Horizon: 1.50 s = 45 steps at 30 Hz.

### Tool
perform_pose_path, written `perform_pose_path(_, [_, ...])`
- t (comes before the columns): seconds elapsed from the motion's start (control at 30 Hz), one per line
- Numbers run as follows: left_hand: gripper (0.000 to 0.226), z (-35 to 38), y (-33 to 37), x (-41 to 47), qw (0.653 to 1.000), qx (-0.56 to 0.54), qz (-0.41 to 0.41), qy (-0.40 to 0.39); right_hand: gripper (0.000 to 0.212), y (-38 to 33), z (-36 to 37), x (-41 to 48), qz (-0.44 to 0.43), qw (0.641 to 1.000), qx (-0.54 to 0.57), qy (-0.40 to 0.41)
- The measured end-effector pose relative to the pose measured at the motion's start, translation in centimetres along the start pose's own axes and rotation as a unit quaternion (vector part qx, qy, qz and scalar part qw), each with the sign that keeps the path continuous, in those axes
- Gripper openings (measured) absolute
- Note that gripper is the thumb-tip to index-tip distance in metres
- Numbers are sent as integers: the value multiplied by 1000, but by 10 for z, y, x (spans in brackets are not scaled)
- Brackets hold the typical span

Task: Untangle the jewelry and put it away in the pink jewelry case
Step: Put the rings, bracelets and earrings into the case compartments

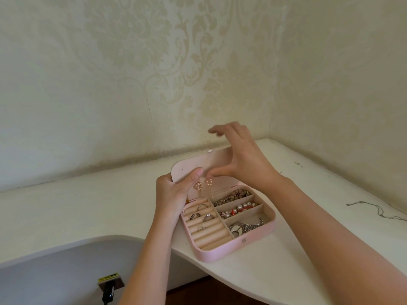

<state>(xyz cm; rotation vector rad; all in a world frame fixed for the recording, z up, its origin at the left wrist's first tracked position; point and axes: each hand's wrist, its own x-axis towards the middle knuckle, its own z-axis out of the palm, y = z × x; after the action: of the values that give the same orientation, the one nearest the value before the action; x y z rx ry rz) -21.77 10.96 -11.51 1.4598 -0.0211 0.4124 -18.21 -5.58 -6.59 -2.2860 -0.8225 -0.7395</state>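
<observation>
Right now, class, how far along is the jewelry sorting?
Done: silver rings, beaded bracelets and silver chains lie in the pink jewelry case. In hand: left hand grips its lid, right hand touches pearl drop earrings hanging there. Left: a thin grey chain on the white table.

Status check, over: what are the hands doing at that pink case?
Left hand holds the open lid. Right hand open, thumb at a pearl earring on the lid. Nothing in the way; one chain lies out on the table.

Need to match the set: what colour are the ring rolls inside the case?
Beige ring rolls, inside the pink jewelry case; head view shows it best.
</observation>
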Motion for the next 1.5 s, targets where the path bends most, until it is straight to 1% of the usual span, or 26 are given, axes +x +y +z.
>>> perform_pose_path(0.07, [10, -1, 0, 0, 1000, 2, -1, -7, 54, -1, -1, 0, 14, 999, 26, -30])
perform_pose_path(0.13, [10, -1, 0, 1, 1000, 6, -1, -15, 40, -3, -4, 2, 17, 999, 5, -51])
perform_pose_path(0.2, [11, 1, 2, -1, 1000, 11, 10, -20, 36, -7, -7, 4, 19, 996, -40, -82])
perform_pose_path(0.27, [9, 3, 3, -2, 999, 16, 15, -25, 33, -12, -10, 5, 48, 991, -55, -116])
perform_pose_path(0.4, [10, 2, 1, -2, 999, 22, 14, -29, 49, -19, -15, 8, 88, 979, -78, -166])
perform_pose_path(0.47, [9, 1, 0, -1, 999, 23, 11, -32, 47, -20, -16, 10, 98, 974, -85, -184])
perform_pose_path(0.5, [10, 1, 0, -1, 999, 22, 8, -34, 42, -20, -16, 10, 95, 974, -86, -188])
perform_pose_path(0.57, [12, 1, 0, -1, 999, 25, 7, -36, 31, -18, -16, 9, 84, 975, -86, -190])
perform_pose_path(0.73, [10, 6, 2, -3, 999, 39, 18, -16, 32, -19, -18, 6, 52, 969, -118, -209])
perform_pose_path(0.8, [7, 8, 3, -5, 999, 42, 10, -11, 21, -19, -26, 5, 66, 976, -60, -199])
perform_pose_path(0.83, [8, 9, 3, -5, 999, 42, 1, -7, 21, -18, -33, 3, 83, 978, -18, -189])
perform_pose_path(0.87, [9, 10, 3, -6, 999, 38, -11, -4, 31, -16, -43, 2, 101, 979, 17, -175])
perform_pose_path(0.9, [10, 13, 4, -8, 999, 31, -20, -2, 34, -11, -56, 1, 113, 981, 40, -154])
perform_pose_path(0.97, [11, 18, 5, -10, 999, 26, -31, -4, 18, 2, -86, -3, 128, 984, 27, -117])
perform_pose_path(1.0, [11, 22, 6, -12, 999, 25, -34, -8, 11, 13, -101, -6, 141, 983, -24, -115])
perform_pose_path(1.03, [10, 25, 7, -14, 999, 23, -37, -12, 16, 27, -117, -10, 165, 972, -96, -137])
perform_pose_path(1.07, [10, 28, 9, -16, 999, 21, -40, -16, 22, 42, -131, -15, 199, 947, -170, -188])
perform_pose_path(1.1, [11, 30, 10, -17, 999, 20, -46, -21, 26, 57, -142, -22, 241, 910, -228, -250])
perform_pose_path(1.17, [12, 32, 12, -18, 998, 20, -60, -28, 28, 84, -156, -42, 317, 819, -308, -365])
perform_pose_path(1.2, [13, 33, 14, -18, 997, 21, -65, -28, 29, 96, -161, -53, 337, 778, -337, -409])
perform_pose_path(1.23, [13, 34, 16, -18, 997, 21, -69, -27, 27, 105, -164, -64, 349, 748, -354, -439])
perform_pose_path(1.27, [13, 34, 18, -19, 997, 19, -70, -25, 24, 114, -166, -73, 359, 734, -358, -452])
perform_pose_path(1.3, [12, 35, 21, -19, 998, 18, -63, -23, 22, 120, -167, -79, 369, 731, -352, -453])
perform_pose_path(1.37, [7, 37, 28, -20, 999, 32, -35, -21, 25, 128, -166, -86, 383, 735, -324, -457])
perform_pose_path(1.43, [5, 38, 34, -20, 999, 48, -10, -23, 19, 131, -163, -87, 387, 743, -302, -455])
perform_pose_path(1.5, [9, 36, 36, -18, 997, 72, 8, -26, 16, 133, -161, -87, 376, 759, -281, -452])
